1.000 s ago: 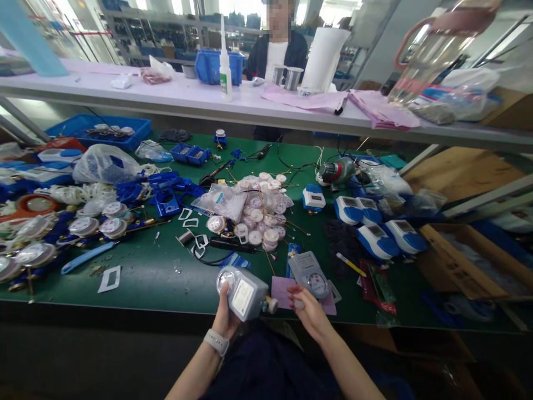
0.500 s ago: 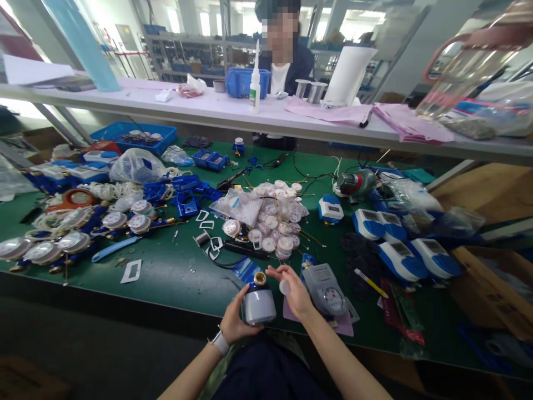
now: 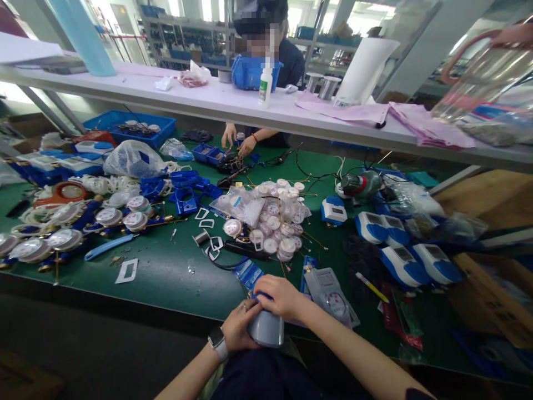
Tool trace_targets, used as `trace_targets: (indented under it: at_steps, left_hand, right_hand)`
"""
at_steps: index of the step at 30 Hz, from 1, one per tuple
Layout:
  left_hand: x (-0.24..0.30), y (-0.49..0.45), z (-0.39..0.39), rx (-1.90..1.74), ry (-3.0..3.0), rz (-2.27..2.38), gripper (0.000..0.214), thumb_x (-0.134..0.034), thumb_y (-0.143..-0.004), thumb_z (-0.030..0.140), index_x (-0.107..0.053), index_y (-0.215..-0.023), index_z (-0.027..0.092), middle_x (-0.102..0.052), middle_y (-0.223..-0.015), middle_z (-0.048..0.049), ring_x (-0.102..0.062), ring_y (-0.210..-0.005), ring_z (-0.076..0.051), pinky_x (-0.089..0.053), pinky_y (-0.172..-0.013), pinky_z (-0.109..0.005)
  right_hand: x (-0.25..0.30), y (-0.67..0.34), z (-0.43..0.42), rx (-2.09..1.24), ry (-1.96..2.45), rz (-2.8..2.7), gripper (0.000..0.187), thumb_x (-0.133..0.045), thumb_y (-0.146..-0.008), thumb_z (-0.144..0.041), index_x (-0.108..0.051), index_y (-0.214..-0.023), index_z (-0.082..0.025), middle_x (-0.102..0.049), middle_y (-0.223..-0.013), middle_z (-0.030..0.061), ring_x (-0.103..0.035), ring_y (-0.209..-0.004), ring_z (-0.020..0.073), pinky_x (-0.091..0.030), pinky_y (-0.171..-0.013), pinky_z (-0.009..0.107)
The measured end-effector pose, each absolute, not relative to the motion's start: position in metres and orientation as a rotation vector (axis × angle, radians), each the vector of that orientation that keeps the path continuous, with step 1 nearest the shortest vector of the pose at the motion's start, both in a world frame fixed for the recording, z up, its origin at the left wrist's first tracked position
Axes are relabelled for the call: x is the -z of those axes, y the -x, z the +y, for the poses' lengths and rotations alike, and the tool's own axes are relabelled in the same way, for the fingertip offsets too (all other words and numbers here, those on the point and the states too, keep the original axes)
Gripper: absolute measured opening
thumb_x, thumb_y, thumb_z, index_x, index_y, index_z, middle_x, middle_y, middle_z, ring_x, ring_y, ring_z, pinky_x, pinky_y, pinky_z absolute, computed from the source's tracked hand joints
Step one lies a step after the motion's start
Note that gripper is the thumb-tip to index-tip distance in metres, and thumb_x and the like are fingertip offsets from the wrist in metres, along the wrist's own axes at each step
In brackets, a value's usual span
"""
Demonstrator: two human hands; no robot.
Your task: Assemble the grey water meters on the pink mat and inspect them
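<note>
Holding grey meter point(image 3: 268, 330) at near edge of green surface point(image 3: 166, 286), clamping it in fingers of left hand point(image 3: 238, 328) and curling fingers of right hand point(image 3: 283, 298) over its top, closure there not discernible.

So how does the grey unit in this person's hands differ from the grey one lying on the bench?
The held unit sits in the left hand, with the right hand at its far end; the lying unit rests on the bench. The lying unit shows a round dial; the held unit shows no dial and is partly covered. Both have grey casings.
</note>
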State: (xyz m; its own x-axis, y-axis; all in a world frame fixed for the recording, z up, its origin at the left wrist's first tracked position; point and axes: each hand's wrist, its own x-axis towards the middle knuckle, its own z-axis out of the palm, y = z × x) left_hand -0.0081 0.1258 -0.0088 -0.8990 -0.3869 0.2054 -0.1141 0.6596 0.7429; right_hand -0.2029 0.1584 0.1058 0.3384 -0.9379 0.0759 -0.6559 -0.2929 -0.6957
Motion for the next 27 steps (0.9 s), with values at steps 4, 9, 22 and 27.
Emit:
trace_targets:
  at_steps: [4, 9, 22, 27]
  left_hand:
    - [-0.002, 0.010, 0.122, 1.135, -0.321, -2.611, 0.078, -0.073, -0.058, 0.032, -0.045, -0.129, 0.020, -0.049, -0.126, -0.0141, -0.050, -0.113, -0.026, -0.044, -0.095, -0.037]
    - [0.000, 0.009, 0.123, 1.059, -0.309, -2.663, 0.081, -0.070, -0.062, 0.033, -0.039, -0.136, 0.021, -0.047, -0.130, -0.0156, -0.050, -0.115, -0.027, -0.045, -0.096, -0.037]
    - [0.007, 0.007, 0.116, 1.101, -0.504, -2.567, 0.101, -0.078, -0.058, 0.037, -0.025, -0.142, 0.023, -0.048, -0.126, -0.0142, -0.050, -0.115, -0.027, -0.044, -0.096, -0.039]
    - [-0.027, 0.027, 0.089, 0.858, -0.315, -3.015, 0.104, -0.081, -0.049, 0.037, -0.033, -0.141, 0.026, -0.044, -0.130, -0.0183, -0.046, -0.117, -0.034, -0.039, -0.098, -0.048]
  right_hand:
    - [-0.096, 0.201, 0.166, 0.451, 2.163, 1.411, 0.014, -0.049, -0.077, -0.023, -0.061, -0.079, -0.017, -0.064, -0.080, 0.0033, -0.057, -0.078, 0.0154, -0.040, -0.073, 0.025]
    - [-0.083, 0.192, 0.183, 0.478, 2.036, 1.732, 0.021, -0.042, -0.084, -0.023, -0.056, -0.071, -0.016, -0.064, -0.074, 0.0019, -0.059, -0.071, 0.0131, -0.034, -0.062, 0.025]
    - [-0.094, 0.188, 0.135, 0.927, 1.305, 1.715, 0.028, -0.048, -0.084, -0.041, -0.062, -0.089, -0.017, -0.067, -0.076, 0.0030, -0.063, -0.073, 0.0160, -0.043, -0.066, 0.024]
    - [-0.080, 0.247, 0.165, 1.342, 1.077, 1.796, 0.045, -0.045, -0.084, -0.051, -0.054, -0.111, -0.015, -0.062, -0.109, 0.0109, -0.058, -0.103, 0.0198, -0.043, -0.093, 0.035]
